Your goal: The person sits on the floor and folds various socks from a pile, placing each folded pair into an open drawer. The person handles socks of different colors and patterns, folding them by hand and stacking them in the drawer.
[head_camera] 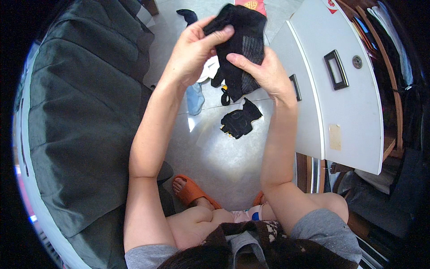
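Note:
Both hands hold a black knit sock-like garment [242,25], with a grey textured patch on one side, up in front of me. My left hand [203,45] pinches its upper left edge, thumb across the front. My right hand [265,69] grips its right side lower down, the thumb lying over the fabric. Below it on the floor lies a black fingerless glove [237,121] with yellowish edging. A light blue sock [195,99] and a white cloth item [209,70] lie left of it, partly hidden behind my left hand and the garment.
A dark fabric-covered piece of furniture [87,111] runs along the left. White drawers [349,111] stand on the right, one pulled out beside my right arm. Another dark sock-like item [187,16] and a red printed packet [252,4] are farther off. An orange slipper [191,190] is on my foot.

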The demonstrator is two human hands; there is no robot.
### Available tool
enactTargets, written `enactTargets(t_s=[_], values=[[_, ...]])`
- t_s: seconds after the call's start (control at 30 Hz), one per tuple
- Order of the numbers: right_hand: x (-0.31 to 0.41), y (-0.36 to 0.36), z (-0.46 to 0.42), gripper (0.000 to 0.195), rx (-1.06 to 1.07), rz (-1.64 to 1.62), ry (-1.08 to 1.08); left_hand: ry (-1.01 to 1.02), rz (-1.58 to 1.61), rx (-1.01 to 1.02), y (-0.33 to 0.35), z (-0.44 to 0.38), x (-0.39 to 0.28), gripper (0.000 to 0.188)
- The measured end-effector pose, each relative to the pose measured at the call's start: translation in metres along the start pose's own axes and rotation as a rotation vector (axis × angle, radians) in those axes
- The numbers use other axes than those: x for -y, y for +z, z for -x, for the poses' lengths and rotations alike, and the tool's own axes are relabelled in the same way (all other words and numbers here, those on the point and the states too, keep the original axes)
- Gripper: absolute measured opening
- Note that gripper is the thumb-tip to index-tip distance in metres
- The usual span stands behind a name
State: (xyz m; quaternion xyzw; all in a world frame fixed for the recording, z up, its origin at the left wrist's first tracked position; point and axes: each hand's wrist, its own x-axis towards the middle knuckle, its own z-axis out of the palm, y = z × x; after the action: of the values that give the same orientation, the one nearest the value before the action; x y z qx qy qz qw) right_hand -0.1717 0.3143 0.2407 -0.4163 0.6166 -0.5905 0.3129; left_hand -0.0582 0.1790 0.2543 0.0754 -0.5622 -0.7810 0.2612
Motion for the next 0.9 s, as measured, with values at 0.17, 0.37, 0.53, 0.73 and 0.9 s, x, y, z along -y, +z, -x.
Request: enactTargets(t_s=[0.17, 0.37, 0.53, 0.73, 0.9], values=[[-0.025, 0.001, 0.004, 0.030, 0.162, -0.288, 0.136, 0.047, 0.134, -0.162, -0.025, -0.007, -0.008, 0.024], [-0.033, 0.006, 0.004, 0.021, 0.087, -0.279, -0.022, 0.088, 0.554, -0.325, -0.065, -0.020, -0.003, 0.016], [-0.035, 0.010, -0.001, 0.018, -0.111, -0.172, -0.208, 0.032, 0.700, -0.320, -0.069, -0.019, 0.009, 0.019], [-0.021, 0.006, 0.000, 0.018, -0.247, -0.501, -0.086, -0.048, 0.214, -0.413, -0.065, -0.016, 0.040, 0.036], [-0.016, -0.005, -0.002, 0.016, -0.254, -0.446, -0.082, 0.282, -0.490, 0.084, -0.023, -0.009, 0.028, 0.061]])
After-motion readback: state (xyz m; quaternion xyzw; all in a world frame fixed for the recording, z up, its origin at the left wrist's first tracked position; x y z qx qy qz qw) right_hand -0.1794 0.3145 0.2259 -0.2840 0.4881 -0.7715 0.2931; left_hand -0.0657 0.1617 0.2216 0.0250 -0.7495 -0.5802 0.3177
